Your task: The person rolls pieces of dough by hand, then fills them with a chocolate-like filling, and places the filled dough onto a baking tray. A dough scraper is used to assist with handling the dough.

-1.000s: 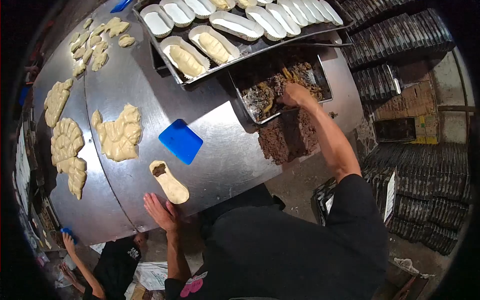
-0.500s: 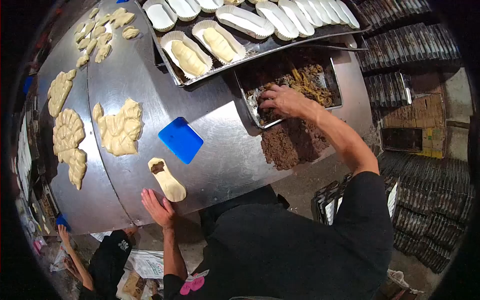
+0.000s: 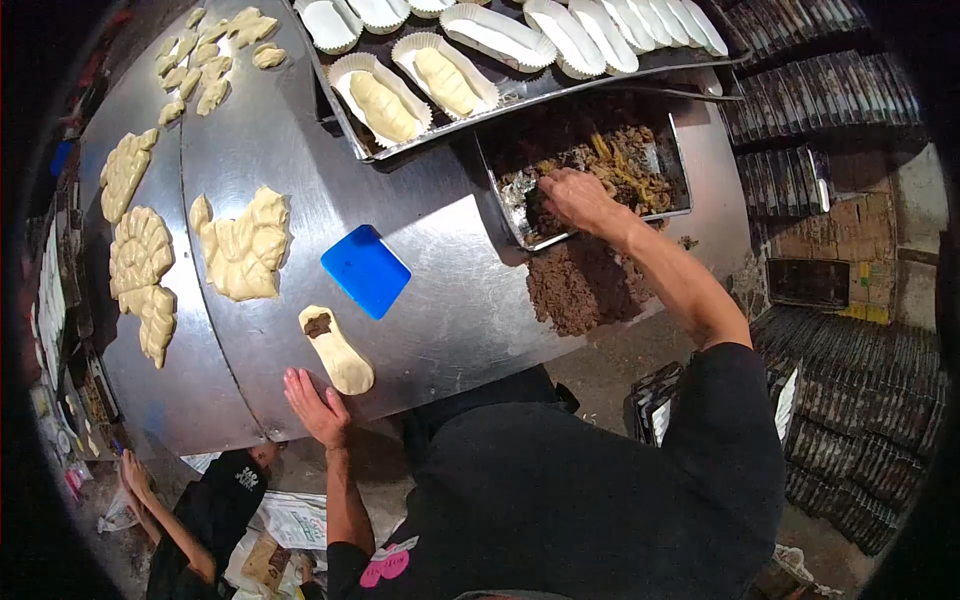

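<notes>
The person wears a loose, plain black short-sleeved cloth shirt (image 3: 580, 490), broad and matte across the body. Its wide right sleeve (image 3: 728, 420) and left sleeve (image 3: 346, 568) end near the elbows. A bright pink, round-lobed marking (image 3: 388, 566) with small, unreadable lettering and a pale upper edge shows beside the left sleeve. The forearms (image 3: 690, 285), left hand (image 3: 318, 408) and right hand (image 3: 580, 200) are bare.
</notes>
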`<action>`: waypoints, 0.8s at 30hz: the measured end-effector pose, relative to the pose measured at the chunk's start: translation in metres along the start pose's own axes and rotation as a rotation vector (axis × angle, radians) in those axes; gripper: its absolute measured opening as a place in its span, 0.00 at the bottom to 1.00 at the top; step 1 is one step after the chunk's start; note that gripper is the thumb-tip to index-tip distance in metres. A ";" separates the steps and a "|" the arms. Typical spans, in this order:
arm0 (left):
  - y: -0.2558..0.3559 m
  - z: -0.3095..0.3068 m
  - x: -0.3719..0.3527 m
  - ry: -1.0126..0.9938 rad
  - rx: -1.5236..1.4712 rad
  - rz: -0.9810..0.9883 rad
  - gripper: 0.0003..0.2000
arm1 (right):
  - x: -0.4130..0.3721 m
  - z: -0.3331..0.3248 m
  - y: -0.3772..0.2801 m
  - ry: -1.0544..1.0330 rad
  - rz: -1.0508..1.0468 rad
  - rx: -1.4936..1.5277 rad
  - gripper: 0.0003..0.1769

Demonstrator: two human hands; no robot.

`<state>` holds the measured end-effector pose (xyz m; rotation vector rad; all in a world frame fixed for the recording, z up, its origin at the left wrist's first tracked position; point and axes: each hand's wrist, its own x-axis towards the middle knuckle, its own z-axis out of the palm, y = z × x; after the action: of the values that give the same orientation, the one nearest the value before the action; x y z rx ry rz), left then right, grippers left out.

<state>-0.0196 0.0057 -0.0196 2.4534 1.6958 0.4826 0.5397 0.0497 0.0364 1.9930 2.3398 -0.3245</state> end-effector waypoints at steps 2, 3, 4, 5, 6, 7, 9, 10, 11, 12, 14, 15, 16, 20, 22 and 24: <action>-0.005 0.003 -0.003 0.014 0.000 0.008 0.26 | 0.002 -0.013 0.002 -0.087 0.098 0.086 0.15; -0.006 0.004 -0.002 0.028 -0.001 0.012 0.26 | 0.004 -0.015 0.010 -0.051 0.160 0.165 0.11; -0.006 0.005 -0.002 0.032 -0.009 0.012 0.26 | 0.002 -0.020 0.019 0.060 0.273 0.183 0.13; -0.005 0.005 -0.001 0.045 -0.019 0.012 0.26 | 0.002 -0.023 0.025 0.143 0.341 0.146 0.15; -0.004 0.004 -0.003 0.054 -0.026 0.010 0.27 | 0.003 -0.027 0.026 0.224 0.407 0.113 0.16; -0.004 0.003 -0.005 0.056 -0.026 0.007 0.27 | 0.005 -0.015 0.027 0.223 0.404 0.112 0.16; -0.005 0.003 -0.004 0.031 -0.030 0.004 0.27 | 0.014 0.014 0.033 0.396 0.110 -0.141 0.18; -0.006 0.003 -0.004 0.035 -0.028 0.002 0.27 | 0.020 0.003 0.009 0.267 0.211 -0.187 0.17; -0.008 0.004 -0.004 0.020 -0.025 0.009 0.27 | 0.023 0.008 -0.002 0.241 0.256 -0.206 0.16; -0.009 0.005 -0.006 0.005 -0.023 0.014 0.27 | 0.025 0.013 -0.008 0.214 0.299 -0.226 0.15; -0.011 0.006 -0.006 -0.016 -0.035 -0.005 0.27 | 0.027 0.017 -0.009 0.273 0.286 -0.196 0.14; -0.013 0.006 -0.007 -0.038 -0.053 -0.015 0.28 | 0.027 0.017 -0.007 0.331 0.283 -0.169 0.12; -0.011 0.002 -0.006 -0.030 -0.053 -0.016 0.28 | 0.027 0.016 0.002 0.338 0.280 -0.172 0.12; 0.017 -0.010 -0.006 0.029 -0.144 0.036 0.31 | 0.020 -0.008 0.036 0.077 0.640 0.448 0.11; 0.043 -0.015 -0.012 0.051 -0.059 0.102 0.33 | 0.004 -0.028 0.024 0.119 0.714 1.468 0.07; 0.071 -0.023 -0.012 -0.421 -0.021 0.118 0.35 | -0.009 -0.040 -0.003 0.150 0.626 1.610 0.06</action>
<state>0.0320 -0.0329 0.0192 2.4275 1.3747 -0.0118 0.5420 0.0485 0.0775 3.0042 1.1077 -2.5593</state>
